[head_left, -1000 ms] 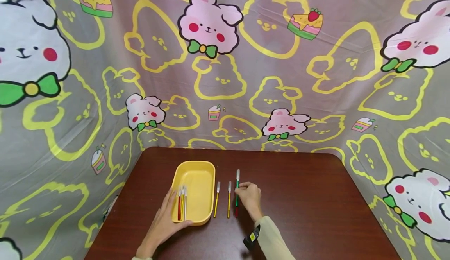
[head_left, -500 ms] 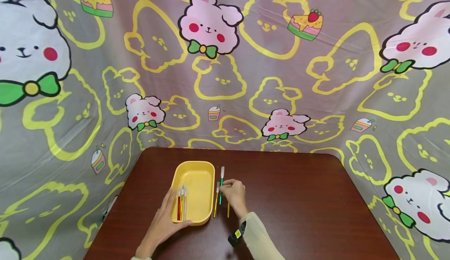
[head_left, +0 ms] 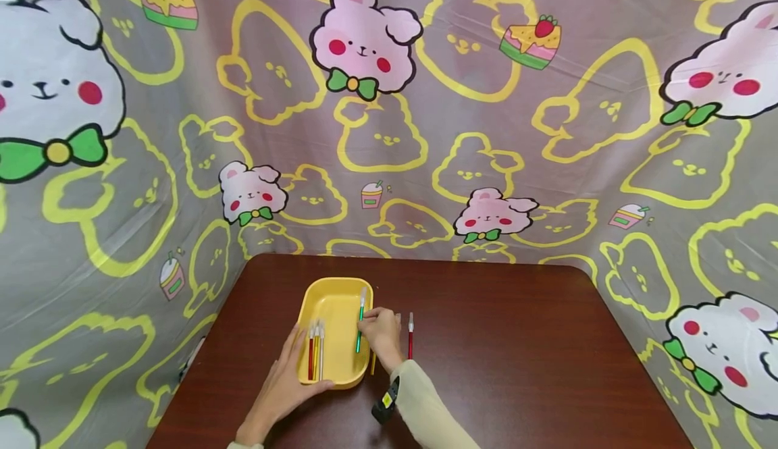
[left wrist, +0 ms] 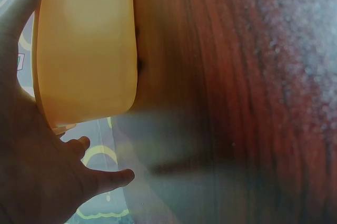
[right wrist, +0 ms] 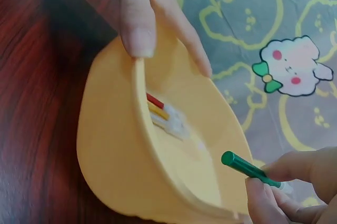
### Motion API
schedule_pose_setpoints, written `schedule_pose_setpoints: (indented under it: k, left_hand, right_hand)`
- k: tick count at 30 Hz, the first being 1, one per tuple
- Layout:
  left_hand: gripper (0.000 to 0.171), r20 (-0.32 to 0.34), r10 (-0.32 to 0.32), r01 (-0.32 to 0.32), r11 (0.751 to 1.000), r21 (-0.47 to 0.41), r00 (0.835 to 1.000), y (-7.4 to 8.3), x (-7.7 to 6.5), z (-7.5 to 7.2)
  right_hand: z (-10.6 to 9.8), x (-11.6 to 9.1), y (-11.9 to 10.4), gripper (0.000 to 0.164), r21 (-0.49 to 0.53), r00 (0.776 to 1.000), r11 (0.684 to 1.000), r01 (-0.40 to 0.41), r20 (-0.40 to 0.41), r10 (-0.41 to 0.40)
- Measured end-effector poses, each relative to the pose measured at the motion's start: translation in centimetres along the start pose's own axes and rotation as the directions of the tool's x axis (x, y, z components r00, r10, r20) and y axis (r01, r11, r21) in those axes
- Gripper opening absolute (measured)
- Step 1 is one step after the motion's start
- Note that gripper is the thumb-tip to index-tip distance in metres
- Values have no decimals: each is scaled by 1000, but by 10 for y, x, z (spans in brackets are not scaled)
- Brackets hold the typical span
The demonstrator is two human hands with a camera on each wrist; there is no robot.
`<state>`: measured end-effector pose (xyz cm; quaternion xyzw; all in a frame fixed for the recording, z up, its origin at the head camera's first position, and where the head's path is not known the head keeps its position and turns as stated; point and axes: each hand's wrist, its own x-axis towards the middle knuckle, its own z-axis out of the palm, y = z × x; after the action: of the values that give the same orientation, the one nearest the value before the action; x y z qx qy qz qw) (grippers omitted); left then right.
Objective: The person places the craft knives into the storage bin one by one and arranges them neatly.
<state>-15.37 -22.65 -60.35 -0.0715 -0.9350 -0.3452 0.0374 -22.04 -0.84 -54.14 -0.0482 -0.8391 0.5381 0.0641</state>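
A yellow tray (head_left: 337, 307) stands on the table. My left hand (head_left: 276, 378) grips its near-left corner, thumb along the front rim and fingers along the left side. Over the tray's right part, my right hand (head_left: 383, 334) pinches a slim green pen-like tool (right wrist: 245, 167) with a clear cap, between thumb and fingers. Inside the tray at left lie a red tool (head_left: 311, 361), a yellow one (head_left: 315, 362) and a silvery one (head_left: 321, 362), all capped.
On the table right of the tray lies a red capped tool (head_left: 410, 344). A yellow tool (head_left: 373, 364) beside the tray is mostly hidden by my right hand. Patterned cloth (head_left: 389, 165) hangs around the brown table (head_left: 516, 341).
My right hand has moved left with the green tool, from the table to over the tray. The red tool on the table has come into fuller view. My left hand stays put.
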Motion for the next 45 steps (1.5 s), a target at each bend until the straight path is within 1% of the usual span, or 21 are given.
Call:
schedule_pose_setpoints:
  k: [7,11,16,19,22,25,29,32,34,37,39,41,45]
  left_hand:
    - [126,-5,7,-7,1000,24,1000,1,0,0]
    - [126,4,-4,4,1000,29,1000,2,0,-1]
    - [126,-4,17,-17,999,40,1000,2,1,-1]
    - [126,7,4,-4,999,44,1000,2,1,-2]
    - [126,27,-24,23,999,37,999,2,1,-2]
    - [127,25,-24,23,999,34,999,3,0,-2]
    - [127,6,-2,2,999,32,1000,3,0,-2]
    - [127,1,2,-2,999,34,1000,3,0,-2]
    - [127,3,3,-3,999,37,1000,2,0,-2]
    - [127,5,7,-8,999,38,1000,2,1,-1]
    - [128,7,8,-8,999,35,1000,1,2,-1]
    - [129,16,-9,8,999,35,1000,1,2,-1]
    - [130,30,-41,40,999,31,999,1,3,-1]
  right_hand:
    - [17,-5,-3,7,-11,999,1000,-20,26,20]
    - [24,-5,-4,7,-46,1000,999,8,19,-7]
    - [30,-8,-4,8,-89,1000,996,26,2,-26]
    - [35,-10,-3,8,-103,999,993,54,-3,-55]
    - [38,-13,-4,7,-78,998,995,58,27,-56]
    - [43,-14,-3,7,-56,998,998,27,65,-23]
    - [49,-18,-3,7,-116,997,993,-9,81,19]
    - [54,-20,-2,7,-139,996,990,-11,82,23]
    - [58,-21,-1,16,-126,996,992,-16,81,27]
    - [65,-22,1,41,-112,999,994,-2,53,8]
    - [68,-22,4,56,-106,999,994,-9,46,14]
    - [70,-23,6,63,-110,999,994,-7,35,11]
    - [73,-25,10,66,-126,999,992,-1,42,6]
